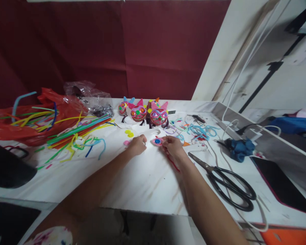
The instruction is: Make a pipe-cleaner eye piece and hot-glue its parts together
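My right hand (173, 147) pinches a pink eye-shaped piece with a blue centre (157, 141), made of coiled fuzzy strand. Below that hand a red strand (173, 164) trails over the tabletop. Just left of the piece, my left hand (138, 146) is closed, fingertips together; whatever it may hold is too small to make out. A pink disc (126, 143) and yellow discs (129, 133) lie beside it. Beyond my hands stand several colourful animal-head figures with eared tops, among them one with pink ears (159, 116).
Long-handled black scissors (225, 180) lie right of my right arm, near a dark tablet-like slab (283, 183) and white cables. Pipe cleaners (81, 131) and a red plastic bag (63, 102) fill the left. Blue strand scraps (202, 132) lie back right.
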A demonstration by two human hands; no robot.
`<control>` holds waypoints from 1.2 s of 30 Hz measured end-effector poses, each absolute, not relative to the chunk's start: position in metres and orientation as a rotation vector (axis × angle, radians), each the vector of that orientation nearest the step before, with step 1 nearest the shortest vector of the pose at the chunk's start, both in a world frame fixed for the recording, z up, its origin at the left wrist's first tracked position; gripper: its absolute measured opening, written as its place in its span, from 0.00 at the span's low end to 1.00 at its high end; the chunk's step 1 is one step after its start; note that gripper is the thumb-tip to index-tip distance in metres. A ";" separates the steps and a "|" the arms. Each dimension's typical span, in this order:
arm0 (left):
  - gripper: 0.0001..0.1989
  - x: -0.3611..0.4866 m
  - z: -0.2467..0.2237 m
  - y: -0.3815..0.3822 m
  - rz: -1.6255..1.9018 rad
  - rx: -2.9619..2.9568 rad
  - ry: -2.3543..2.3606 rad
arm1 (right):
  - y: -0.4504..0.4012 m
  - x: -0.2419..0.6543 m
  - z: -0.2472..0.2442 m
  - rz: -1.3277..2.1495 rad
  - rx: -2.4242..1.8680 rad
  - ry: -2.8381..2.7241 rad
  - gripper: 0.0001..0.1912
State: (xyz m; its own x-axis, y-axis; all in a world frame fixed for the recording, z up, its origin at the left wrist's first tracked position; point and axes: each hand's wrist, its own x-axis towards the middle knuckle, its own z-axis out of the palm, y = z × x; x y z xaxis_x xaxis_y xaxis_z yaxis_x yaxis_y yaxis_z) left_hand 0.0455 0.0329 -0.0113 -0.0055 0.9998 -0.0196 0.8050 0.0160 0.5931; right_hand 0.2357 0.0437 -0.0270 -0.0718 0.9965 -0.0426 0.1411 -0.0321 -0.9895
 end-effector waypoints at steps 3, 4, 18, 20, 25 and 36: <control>0.13 0.047 -0.012 0.025 0.632 1.812 1.813 | 0.043 0.237 -0.023 1.225 -1.319 -1.266 0.04; 0.12 0.048 -0.012 0.023 0.645 1.798 1.796 | 0.043 0.237 -0.021 1.224 -1.320 -1.247 0.04; 0.13 0.035 -0.013 0.003 0.574 1.804 1.586 | 0.034 0.241 -0.001 1.293 -1.259 -1.143 0.07; 0.14 0.033 -0.013 -0.002 0.563 1.886 1.569 | 0.029 0.239 -0.001 1.323 -1.243 -1.156 0.07; 0.14 0.020 -0.010 -0.016 0.678 2.160 1.569 | 0.012 0.229 -0.020 1.245 -1.169 -1.207 0.08; 0.25 -0.032 -0.030 0.013 0.388 2.680 1.713 | 0.025 0.235 -0.047 0.976 -1.142 -1.191 0.21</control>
State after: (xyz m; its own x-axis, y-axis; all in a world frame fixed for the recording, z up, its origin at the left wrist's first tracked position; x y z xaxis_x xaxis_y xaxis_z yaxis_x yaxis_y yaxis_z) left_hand -0.0318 0.0134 -0.0303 0.3995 0.8859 0.2357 0.9011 -0.4268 0.0768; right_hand 0.2349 0.0251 -0.0473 0.1357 0.9747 0.1777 0.0167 0.1771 -0.9841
